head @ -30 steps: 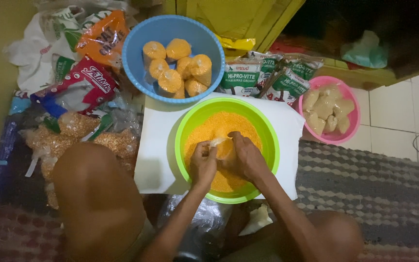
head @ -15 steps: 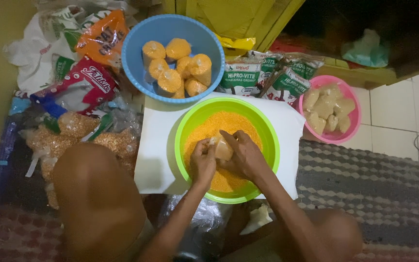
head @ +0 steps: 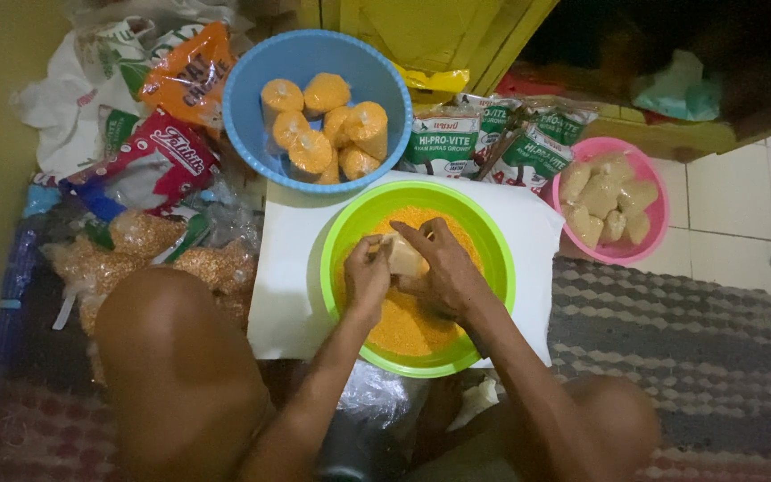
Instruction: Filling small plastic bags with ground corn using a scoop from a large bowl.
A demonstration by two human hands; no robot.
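Small clear bag (head: 403, 257) pinched between left hand (head: 367, 275) and right hand (head: 443, 272) — both grips closed on it — above green bowl (head: 341, 234).

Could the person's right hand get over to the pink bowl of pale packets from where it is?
Probably yes: the right hand is over the green bowl, and the pink bowl sits beside it on that side with nothing between.
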